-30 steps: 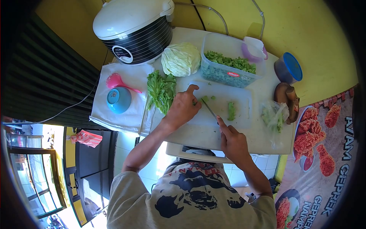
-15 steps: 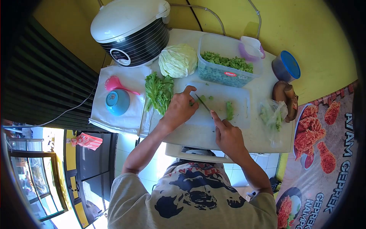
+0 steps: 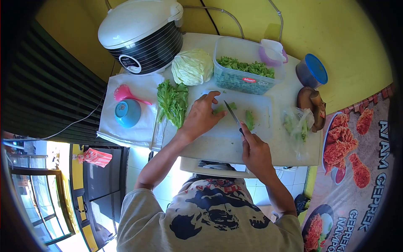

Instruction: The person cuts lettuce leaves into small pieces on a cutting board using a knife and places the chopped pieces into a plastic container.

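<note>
My right hand [image 3: 256, 152] grips a knife [image 3: 231, 112], its blade slanting up and to the left above the white cutting board [image 3: 263, 105]. Beside the blade, my left hand [image 3: 201, 117] hovers at the board's left part, thumb and fingers apart and curved. Cut green lettuce pieces [image 3: 232, 105] lie just right of those fingers, partly hidden by the hand and blade. A longer lettuce piece [image 3: 249, 120] rests to the right of the knife. Left of my left hand sits a bunch of leafy lettuce [image 3: 173, 103].
Behind the board stand a cabbage [image 3: 192, 67] and a clear container [image 3: 245, 86] of chopped greens. A rice cooker [image 3: 142, 42] occupies the back left; a blue bowl [image 3: 127, 113] and pink ladle [image 3: 124, 93] lie leftward. To the right are a plastic bag [image 3: 299, 126], mortar [image 3: 308, 101] and blue-lidded tub [image 3: 312, 71].
My left hand has opened, its thumb moving away from the fingers. The knife has shifted slightly right and its blade has turned more upright. The whole view has drifted a little.
</note>
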`<action>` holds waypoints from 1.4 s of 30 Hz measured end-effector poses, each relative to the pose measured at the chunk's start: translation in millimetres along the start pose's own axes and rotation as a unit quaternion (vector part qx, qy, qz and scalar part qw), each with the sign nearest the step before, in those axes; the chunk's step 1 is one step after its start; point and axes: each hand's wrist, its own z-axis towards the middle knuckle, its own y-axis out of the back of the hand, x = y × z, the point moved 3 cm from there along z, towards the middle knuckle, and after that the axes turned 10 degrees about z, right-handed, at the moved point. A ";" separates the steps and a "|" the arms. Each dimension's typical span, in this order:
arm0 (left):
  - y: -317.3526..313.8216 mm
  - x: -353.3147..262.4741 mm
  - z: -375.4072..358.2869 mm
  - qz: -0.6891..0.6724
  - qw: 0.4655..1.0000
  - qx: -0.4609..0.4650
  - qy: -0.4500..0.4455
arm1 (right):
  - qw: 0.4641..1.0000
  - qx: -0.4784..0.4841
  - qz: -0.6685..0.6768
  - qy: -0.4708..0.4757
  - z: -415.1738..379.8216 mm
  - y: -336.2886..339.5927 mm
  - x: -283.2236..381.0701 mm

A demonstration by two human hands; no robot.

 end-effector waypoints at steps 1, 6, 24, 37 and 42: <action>1.9 0.8 -2.5 0.007 1.000 -0.002 -0.001 | 1.000 0.006 -0.001 0.004 -0.7 -0.6 -0.4; 3.5 10.0 -9.2 -0.013 1.000 -0.001 0.009 | 0.998 0.043 -0.012 0.036 -2.4 -9.7 -9.0; -9.6 12.3 -47.2 0.186 0.958 -0.142 -0.163 | 0.997 0.061 -0.015 0.043 2.9 3.3 -10.2; -11.1 14.6 -48.1 0.153 0.964 -0.150 -0.159 | 0.994 0.080 -0.055 0.055 17.4 -9.4 -3.4; -5.8 17.3 -50.9 0.155 0.965 -0.121 -0.171 | 0.996 0.065 -0.046 0.050 18.8 -4.9 -7.2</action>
